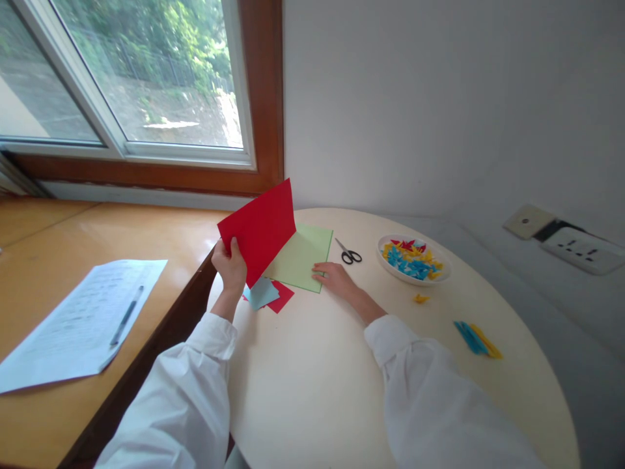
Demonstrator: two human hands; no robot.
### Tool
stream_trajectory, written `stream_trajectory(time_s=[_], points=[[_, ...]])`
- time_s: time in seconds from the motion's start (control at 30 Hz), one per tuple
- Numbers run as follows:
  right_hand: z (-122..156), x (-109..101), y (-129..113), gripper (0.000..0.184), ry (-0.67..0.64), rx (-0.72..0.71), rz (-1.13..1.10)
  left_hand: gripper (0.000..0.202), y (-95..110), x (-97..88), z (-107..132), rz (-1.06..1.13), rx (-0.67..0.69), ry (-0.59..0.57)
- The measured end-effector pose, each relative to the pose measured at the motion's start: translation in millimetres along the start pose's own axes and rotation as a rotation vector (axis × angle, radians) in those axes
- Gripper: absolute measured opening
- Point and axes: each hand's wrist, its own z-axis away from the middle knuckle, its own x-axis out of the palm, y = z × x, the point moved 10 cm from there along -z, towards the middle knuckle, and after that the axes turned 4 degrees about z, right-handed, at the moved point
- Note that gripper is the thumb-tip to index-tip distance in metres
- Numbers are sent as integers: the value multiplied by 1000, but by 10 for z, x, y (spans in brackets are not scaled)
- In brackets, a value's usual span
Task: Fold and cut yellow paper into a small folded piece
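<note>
A red sheet of paper (261,225) is pinched at its lower left edge by my left hand (230,266), which holds it tilted up off the table. Beneath and to the right lies a stack of light green paper (305,257), partly covered by the red sheet. The fingers of my right hand (334,279) are stretched out and rest on the green stack's right edge, gripping nothing. Small light blue paper (262,293) and small red paper (282,299) pieces overlap just below the red sheet. Black-handled scissors (349,254) lie right of the green stack.
A white plate (414,281) of small folded red, yellow and blue pieces stands at the right. One yellow piece (420,298) and blue and yellow strips (477,339) lie nearer me. On the wooden surface at left are written sheets (83,319) and a pen (127,316).
</note>
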Motion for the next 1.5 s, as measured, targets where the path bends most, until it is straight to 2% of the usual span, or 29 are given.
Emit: stream_trajectory(time_s=[0.13, 0.23, 0.33, 0.47, 0.67, 0.9, 1.2, 1.37, 1.5], points=[[-27, -18, 10, 28, 12, 7, -2, 21, 20, 68, 22, 23, 55, -46], [-2, -33, -16, 43, 17, -14, -20, 24, 104, 131, 37, 32, 108, -91], [73, 21, -58, 53, -30, -61, -82, 24, 222, 219, 61, -3, 148, -157], [161, 68, -43, 44, -36, -61, -111, 23, 369, 306, 106, -20, 193, -206], [165, 41, -61, 30, 9, -62, -129, 24, 448, 369, 159, -30, 214, -228], [139, 5, -86, 23, 23, -53, -133, 26, 446, 384, 181, -48, 210, -249], [112, 58, -48, 19, -16, -72, -138, 26, 440, 364, 181, -66, 200, -246], [122, 86, -8, 24, -33, -55, -147, 27, 429, 369, 182, -62, 202, -250], [159, 97, 9, 39, -54, -54, -162, 26, 430, 380, 181, -54, 207, -253]])
